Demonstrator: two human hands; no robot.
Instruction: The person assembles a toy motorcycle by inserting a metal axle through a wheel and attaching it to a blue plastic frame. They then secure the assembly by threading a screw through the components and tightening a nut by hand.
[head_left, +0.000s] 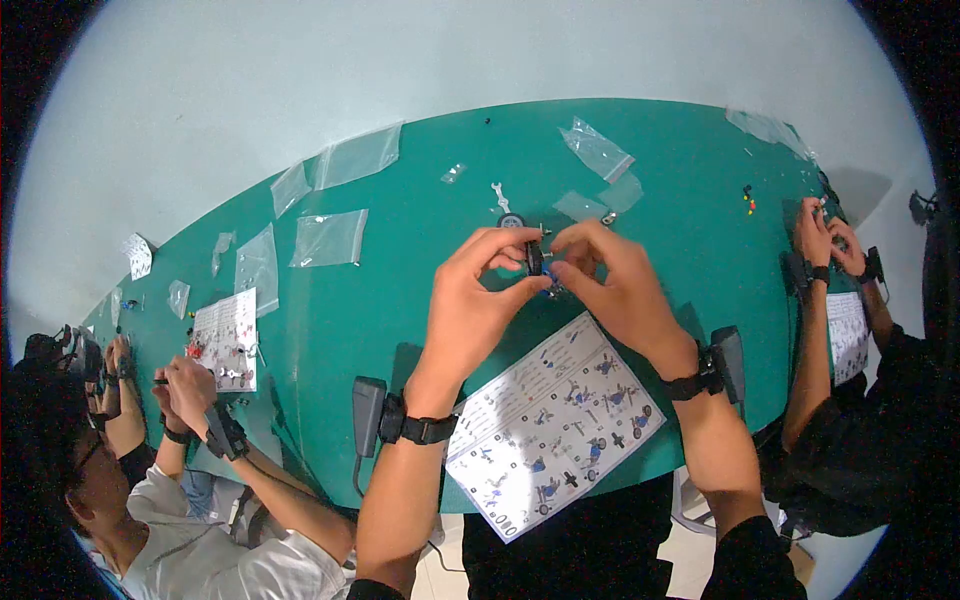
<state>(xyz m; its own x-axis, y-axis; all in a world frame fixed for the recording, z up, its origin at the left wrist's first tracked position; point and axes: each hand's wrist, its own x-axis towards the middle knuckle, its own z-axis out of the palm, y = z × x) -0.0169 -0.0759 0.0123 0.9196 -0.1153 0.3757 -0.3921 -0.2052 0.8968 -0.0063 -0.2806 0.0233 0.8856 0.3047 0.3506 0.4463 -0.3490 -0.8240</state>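
My left hand (475, 290) pinches a small black wheel (535, 260) edge-on between thumb and fingers, above the green table. My right hand (620, 285) is closed close beside it, thumb and fingertips at a small blue part (551, 272); exactly what they grip is partly hidden. Short metal pins stick out near the wheel. Just beyond my fingers lie another black round piece (511, 220) and a small silver wrench (500, 197). A printed instruction sheet (555, 430) with pictures of blue model parts lies slanted below my hands, overhanging the table's near edge.
Clear plastic bags (330, 238) are scattered over the green table (420, 240), with another bag (597, 150) at the back. On the left a co-worker's hands (188, 390) work near another sheet (228, 335). At right, another person's hands (825, 240) handle small parts.
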